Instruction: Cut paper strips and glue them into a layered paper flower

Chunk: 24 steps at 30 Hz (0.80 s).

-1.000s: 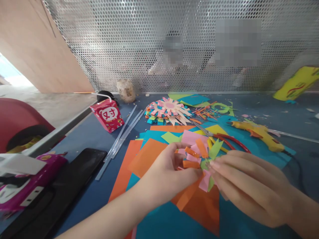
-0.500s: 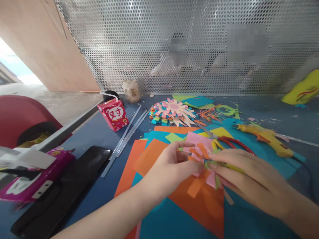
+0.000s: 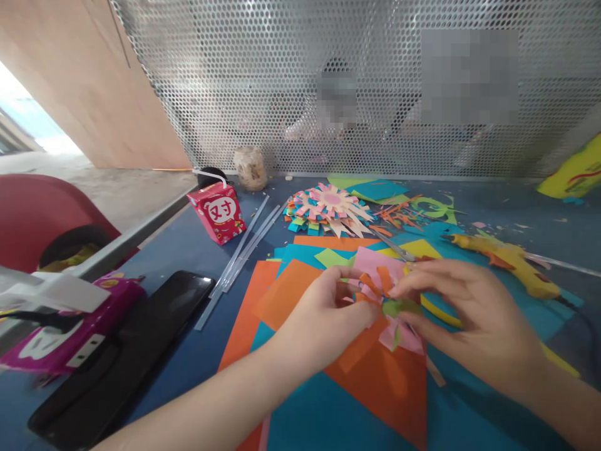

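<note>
A small paper flower (image 3: 372, 289) with orange, pink and green strips is between my two hands, above the coloured sheets. My left hand (image 3: 331, 313) pinches its left side between thumb and fingers. On the other side, my right hand (image 3: 462, 307) has its thumb and fingertips closed on the flower's strips. Scissors (image 3: 397, 246) lie just beyond my right hand, their handles partly hidden by it. Orange paper (image 3: 389, 388) and blue paper (image 3: 310, 416) lie beneath both hands. Farther back rests a pile of fringed paper flowers (image 3: 328, 207).
A red drink box (image 3: 218, 213), clear glue sticks (image 3: 239, 260), a black phone (image 3: 126, 351) and a purple device (image 3: 101, 319) occupy the left. A yellow glue gun (image 3: 509, 260) lies right. Behind stand a jar (image 3: 250, 169) and a perforated metal panel (image 3: 282, 81).
My right hand has shifted and its fingers have curled, uncovering more of the yellow scissor handle. The flower has turned slightly, and my left hand keeps its pinch. The view has moved a little.
</note>
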Each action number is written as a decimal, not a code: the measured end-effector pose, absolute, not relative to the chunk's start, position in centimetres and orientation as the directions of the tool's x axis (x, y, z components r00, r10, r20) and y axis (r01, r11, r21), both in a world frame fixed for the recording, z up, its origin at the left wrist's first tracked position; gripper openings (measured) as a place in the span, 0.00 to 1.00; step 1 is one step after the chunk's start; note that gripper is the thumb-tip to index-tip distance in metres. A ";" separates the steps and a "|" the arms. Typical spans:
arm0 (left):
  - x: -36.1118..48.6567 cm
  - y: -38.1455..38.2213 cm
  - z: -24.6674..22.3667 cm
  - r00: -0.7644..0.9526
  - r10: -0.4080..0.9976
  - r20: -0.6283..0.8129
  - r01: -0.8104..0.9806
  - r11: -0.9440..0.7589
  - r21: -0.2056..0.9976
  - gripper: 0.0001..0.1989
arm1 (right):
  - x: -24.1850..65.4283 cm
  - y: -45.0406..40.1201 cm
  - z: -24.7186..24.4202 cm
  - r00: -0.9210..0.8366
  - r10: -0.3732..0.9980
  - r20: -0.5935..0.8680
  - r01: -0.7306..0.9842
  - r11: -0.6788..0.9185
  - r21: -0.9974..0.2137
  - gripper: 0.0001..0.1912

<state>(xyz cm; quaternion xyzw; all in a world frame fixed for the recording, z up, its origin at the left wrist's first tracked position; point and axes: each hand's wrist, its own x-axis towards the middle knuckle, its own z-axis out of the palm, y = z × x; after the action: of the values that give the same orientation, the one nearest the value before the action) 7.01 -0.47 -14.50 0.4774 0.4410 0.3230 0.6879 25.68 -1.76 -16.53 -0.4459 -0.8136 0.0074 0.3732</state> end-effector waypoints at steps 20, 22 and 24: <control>6.9 -0.3 -14.1 0.337 0.875 -0.349 -0.030 0.380 0.924 0.10 | 27.5 -0.3 -15.7 0.075 0.717 0.693 0.649 0.493 -0.580 0.08; 6.8 -0.3 -14.2 0.326 0.878 -0.351 -0.007 0.373 0.928 0.11 | 27.7 -0.3 -15.6 -0.095 0.648 0.756 0.791 0.510 -0.338 0.09; 6.8 -0.2 -14.4 0.330 0.880 -0.341 0.002 0.360 0.933 0.12 | 27.6 -0.4 -15.5 -0.285 0.610 0.739 0.829 0.545 -0.130 0.10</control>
<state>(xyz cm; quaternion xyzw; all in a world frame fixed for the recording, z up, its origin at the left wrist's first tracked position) 6.79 -0.23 -14.45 0.4619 0.4776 0.3266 0.6722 27.58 -0.37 -15.54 -0.4558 -0.7892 -0.1412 0.3867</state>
